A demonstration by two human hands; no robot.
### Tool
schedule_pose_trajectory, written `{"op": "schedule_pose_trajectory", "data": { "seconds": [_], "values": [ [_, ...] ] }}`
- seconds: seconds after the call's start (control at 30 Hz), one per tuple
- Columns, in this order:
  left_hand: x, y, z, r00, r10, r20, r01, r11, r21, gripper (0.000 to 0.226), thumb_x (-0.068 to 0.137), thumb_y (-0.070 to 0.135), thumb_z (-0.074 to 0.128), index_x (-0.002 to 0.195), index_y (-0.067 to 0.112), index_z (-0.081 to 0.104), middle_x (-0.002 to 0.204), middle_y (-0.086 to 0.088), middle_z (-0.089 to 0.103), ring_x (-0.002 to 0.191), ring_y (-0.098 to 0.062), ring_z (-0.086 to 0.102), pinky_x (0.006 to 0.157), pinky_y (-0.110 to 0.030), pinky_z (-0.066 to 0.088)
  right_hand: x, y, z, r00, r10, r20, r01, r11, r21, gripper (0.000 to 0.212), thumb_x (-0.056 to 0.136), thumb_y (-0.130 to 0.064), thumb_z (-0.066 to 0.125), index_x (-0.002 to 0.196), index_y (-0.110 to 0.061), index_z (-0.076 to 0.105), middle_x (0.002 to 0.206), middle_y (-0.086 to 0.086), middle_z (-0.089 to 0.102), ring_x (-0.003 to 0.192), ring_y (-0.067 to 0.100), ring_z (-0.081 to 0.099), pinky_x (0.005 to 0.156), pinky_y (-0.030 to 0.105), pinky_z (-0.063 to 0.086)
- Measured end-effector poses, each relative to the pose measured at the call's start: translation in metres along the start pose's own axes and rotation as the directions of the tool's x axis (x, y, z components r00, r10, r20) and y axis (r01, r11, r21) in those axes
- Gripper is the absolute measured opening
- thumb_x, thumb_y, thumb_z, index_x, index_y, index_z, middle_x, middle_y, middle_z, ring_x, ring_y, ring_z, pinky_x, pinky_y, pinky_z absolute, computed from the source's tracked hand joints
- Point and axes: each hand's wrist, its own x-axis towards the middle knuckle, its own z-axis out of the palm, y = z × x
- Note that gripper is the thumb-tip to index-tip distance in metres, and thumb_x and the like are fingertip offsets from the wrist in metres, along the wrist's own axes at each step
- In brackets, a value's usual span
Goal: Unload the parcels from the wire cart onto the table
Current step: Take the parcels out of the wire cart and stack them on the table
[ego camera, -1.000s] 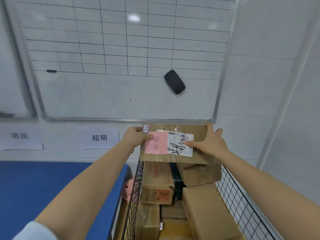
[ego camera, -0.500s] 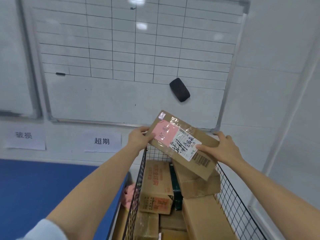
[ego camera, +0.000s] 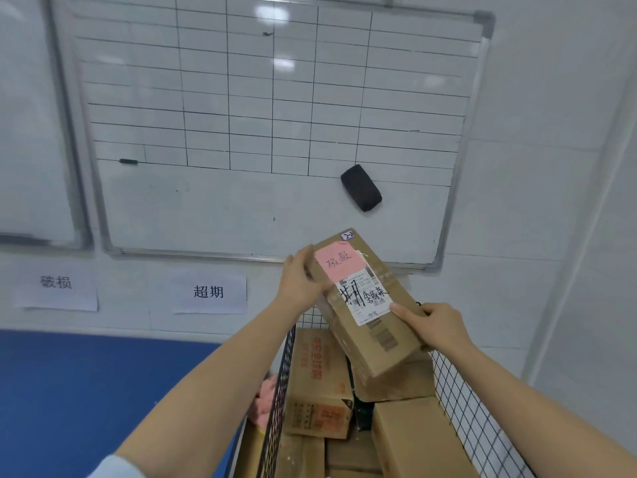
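While a blue table (ego camera: 86, 391) lies at 8 o'clock, a white wall (ego camera: 551, 167) rises behind | 12: one whiteboard (ego camera: 241, 98), one eraser (ego camera: 361, 188) | 9: two paper signs (ego camera: 209, 293) | 5: one wire cart (ego camera: 465, 419), one tilted parcel (ego camera: 358, 291) above, left hand (ego camera: 300, 284) and right hand (ego camera: 434, 322) gripping its edges.

Two arms in shot, both bare-skinned over nearly all the visible length. Left forearm (ego camera: 206, 391) bare from the wrist back to a pale blue sleeve (ego camera: 119, 467). Only a rounded bit of that sleeve's edge shows at the bottom-left corner; plain soft-looking fabric, too blurred for weave or seams. Right forearm (ego camera: 551, 415) bare right to the frame edge. Left grip (ego camera: 300, 288) and right grip (ego camera: 437, 326) bare. Thumbnail shows on right grip, too blurred for detail.
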Motion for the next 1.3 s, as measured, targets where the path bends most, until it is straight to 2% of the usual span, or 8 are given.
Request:
{"op": "schedule_pose_trajectory", "data": {
  "seconds": [0.17,0.37,0.7,0.87,1.0,1.1,1.2,1.3],
  "values": [
    [-0.019,-0.002,0.018,0.977,-0.062,0.204,0.049,0.996,0.072,0.092,0.073,0.008,0.078,0.149,0.023,0.028,0.148,0.001,0.039,0.129,-0.016,0.044,0.106,-0.034,0.040,-0.001,-0.003,0.004,0.992,0.122,0.024,-0.123,0.991,0.050,0.049,0.075,-0.061,0.067,0.068,-0.013,0.065,0.069,0.002,0.064,0.064,0.020,0.065,0.058,0.041,0.059],
    [-0.041,-0.007,0.021,0.929,-0.107,0.355,0.035,0.979,0.203,0.096,0.073,0.033,0.080,0.150,0.028,0.023,0.150,0.004,0.032,0.137,-0.018,0.034,0.112,-0.037,0.033,-0.012,-0.011,0.009,0.970,0.227,0.086,-0.241,0.942,0.235,0.052,0.079,-0.056,0.067,0.085,-0.005,0.064,0.083,0.006,0.061,0.067,0.031,0.068,0.037,0.030,0.053],
    [-0.054,-0.008,0.023,0.985,-0.076,0.157,0.052,0.987,0.154,0.069,0.084,0.026,0.072,0.143,0.031,0.038,0.138,0.002,0.051,0.122,-0.014,0.049,0.098,-0.022,0.041,-0.024,-0.020,0.016,0.980,0.135,0.146,-0.170,0.952,0.256,0.044,0.091,-0.047,0.056,0.107,-0.006,0.059,0.106,0.009,0.060,0.072,0.028,0.067,0.038,0.025,0.052],
    [-0.056,-0.005,0.020,0.985,-0.110,0.132,0.092,0.986,0.141,0.068,0.086,0.022,0.068,0.144,0.036,0.035,0.138,0.001,0.051,0.121,-0.015,0.051,0.103,-0.033,0.044,-0.031,-0.019,0.015,0.988,0.042,0.147,-0.073,0.974,0.216,0.045,0.093,-0.046,0.053,0.122,-0.011,0.053,0.108,0.002,0.056,0.084,0.027,0.065,0.043,0.023,0.052],
    [-0.059,-0.002,0.022,0.979,-0.165,0.118,0.156,0.984,0.081,0.096,0.082,0.018,0.073,0.150,0.039,0.009,0.127,0.000,0.056,0.110,-0.017,0.057,0.095,-0.036,0.050,-0.034,-0.023,0.016,0.990,-0.056,0.131,0.021,0.968,0.251,0.064,0.080,-0.051,0.069,0.129,-0.014,0.049,0.119,0.001,0.060,0.095,0.016,0.058,0.071,0.026,0.051],
    [-0.057,-0.003,0.023,0.963,-0.229,0.140,0.229,0.973,0.014,0.132,0.066,0.014,0.086,0.149,0.036,-0.014,0.133,-0.005,0.050,0.116,-0.021,0.054,0.097,-0.044,0.049,-0.031,-0.020,0.010,0.989,-0.059,0.133,0.018,0.956,0.292,0.068,0.079,-0.039,0.075,0.134,-0.013,0.045,0.126,0.003,0.057,0.098,0.015,0.053,0.065,0.024,0.046],
    [-0.049,-0.003,0.018,0.958,-0.253,0.133,0.241,0.965,0.102,0.155,0.045,0.038,0.095,0.144,0.042,-0.025,0.143,-0.006,0.031,0.131,-0.026,0.040,0.102,-0.042,0.043,-0.026,-0.009,0.000,0.984,-0.049,0.173,-0.004,0.954,0.299,0.069,0.075,-0.037,0.079,0.134,-0.018,0.047,0.125,0.002,0.056,0.103,0.017,0.056,0.068,0.031,0.055],
    [-0.037,0.000,0.009,0.950,-0.297,0.099,0.291,0.954,0.075,0.156,0.038,0.053,0.092,0.137,0.049,-0.028,0.131,-0.010,0.050,0.109,-0.031,0.062,0.082,-0.045,0.057,-0.021,0.003,-0.012,0.974,-0.071,0.214,0.006,0.957,0.291,0.068,0.069,-0.036,0.083,0.129,-0.026,0.052,0.123,-0.002,0.056,0.105,0.020,0.059,0.076,0.043,0.059]
  ]
}}
